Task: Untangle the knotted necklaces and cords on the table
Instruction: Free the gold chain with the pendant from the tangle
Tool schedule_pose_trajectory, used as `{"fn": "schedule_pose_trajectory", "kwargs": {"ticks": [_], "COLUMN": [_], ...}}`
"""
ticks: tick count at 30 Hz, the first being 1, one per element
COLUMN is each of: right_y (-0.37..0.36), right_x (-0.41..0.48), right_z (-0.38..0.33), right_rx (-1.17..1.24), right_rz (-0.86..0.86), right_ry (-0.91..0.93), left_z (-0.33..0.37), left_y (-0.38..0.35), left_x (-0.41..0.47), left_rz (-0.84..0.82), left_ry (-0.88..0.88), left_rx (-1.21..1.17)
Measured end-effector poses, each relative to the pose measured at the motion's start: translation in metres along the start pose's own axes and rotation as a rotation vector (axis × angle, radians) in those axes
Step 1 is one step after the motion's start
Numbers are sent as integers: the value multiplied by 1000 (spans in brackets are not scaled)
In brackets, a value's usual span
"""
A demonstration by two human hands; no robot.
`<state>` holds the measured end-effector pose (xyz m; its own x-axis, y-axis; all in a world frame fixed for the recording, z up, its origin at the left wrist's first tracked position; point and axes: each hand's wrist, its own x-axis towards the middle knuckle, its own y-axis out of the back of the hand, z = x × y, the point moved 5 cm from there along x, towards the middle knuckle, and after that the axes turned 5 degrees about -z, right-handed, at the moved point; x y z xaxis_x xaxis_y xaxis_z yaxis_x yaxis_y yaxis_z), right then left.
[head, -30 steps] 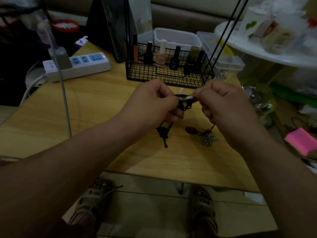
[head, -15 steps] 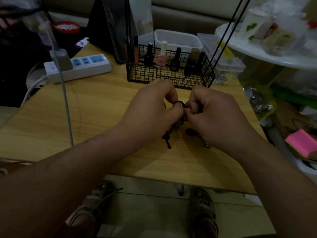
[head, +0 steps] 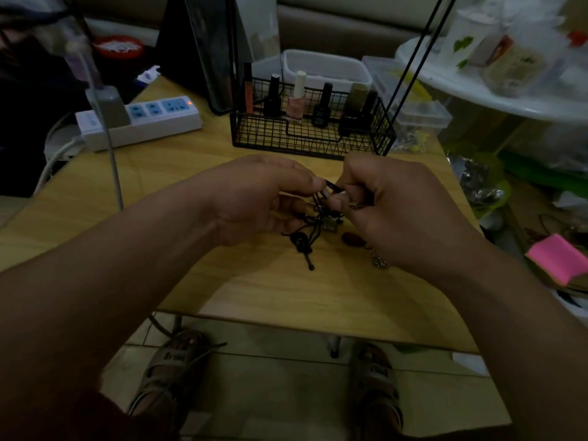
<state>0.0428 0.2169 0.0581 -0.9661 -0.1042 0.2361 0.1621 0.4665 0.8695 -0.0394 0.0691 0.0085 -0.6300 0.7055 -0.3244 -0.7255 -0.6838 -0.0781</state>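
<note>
Right, I have both hands raised just above the middle of the table (head: 222, 281), with the tangle hanging between them. My left hand (head: 254, 198) pinches a strand of the black cord (head: 318, 218) between thumb and forefinger, its other fingers loosely curled underneath. My right hand (head: 397, 211) is curled tighter. Its thumb and forefinger nip the same cord from the other side, and a bit of the pale chain (head: 353, 205) is caught against the fingers.

I hold the two pinches close, almost touching, because that leaves only a short stretch of cord to work. That way a loop can be teased open rather than pulled tight. The rest is let down on purpose. The cord's knotted end (head: 300, 243) lies on the wood just nearer than the hands, a brown oval pendant (head: 351, 239) rests to its right, and the chain trails out below my right wrist. With that weight on the table, the strands hang slack.

In this dim view I cannot tell for sure whether the chain passes through the cord's loops or only lies across them. Farther off, the wire basket (head: 311, 138) of bottles and the power strip (head: 140, 122) at far left stand well apart from the work. I judge the untangling to be midway, since cord and chain are not yet separate.
</note>
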Motion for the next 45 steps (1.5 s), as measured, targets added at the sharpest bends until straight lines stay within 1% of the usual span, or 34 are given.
{"fn": "schedule_pose_trajectory", "kwargs": {"ticks": [3,5,7,9,12,13,15,17,20,22,27,30,32,34,37,39,43,45], "right_y": [2,3,0,-2,-6,-7,-10,-10,-10,-12,-11,-7,-7,-7,-5,-4,-3,-2], "right_x": [0,-1,-2,-2,-1,-1,0,-1,-2,-2,-2,-5,-7,-7,-8,-9,-10,-10], "right_z": [-1,-3,-2,2,3,3,9,16,19,17,14,13,13,14,14,11,8,7], "right_rx": [11,23,77,145,131,134,189,300,403,438,417,421,431,442,437,420,371,351], "right_rz": [34,55,83,111,114,117,132,133,113,104,148,176,185,190,226,253,287,283], "right_ry": [23,42,33,-18,-66,-82,-134,-194,-214,-202,-191,-167,-153,-148,-135,-118,-106,-97], "left_z": [-2,-1,5,10,11,11,12,14,14,13,14,15,14,13,14,16,20,21], "left_y": [-2,-1,0,-3,-10,-11,-10,-7,-5,-6,-8,-5,-5,-6,-8,-7,-2,0], "left_x": [1,1,-1,-3,-6,-6,-6,-6,-5,-6,-6,-6,-6,-6,-5,-5,-5,-6], "left_rz": [-38,-32,10,38,81,95,131,176,209,211,207,275,288,273,216,186,146,133], "left_ry": [45,35,-18,-57,-92,-108,-150,-186,-224,-244,-259,-290,-284,-258,-215,-208,-165,-144], "left_rx": [-98,-101,1,133,389,410,337,236,177,185,182,300,373,307,34,-53,98,128]}}
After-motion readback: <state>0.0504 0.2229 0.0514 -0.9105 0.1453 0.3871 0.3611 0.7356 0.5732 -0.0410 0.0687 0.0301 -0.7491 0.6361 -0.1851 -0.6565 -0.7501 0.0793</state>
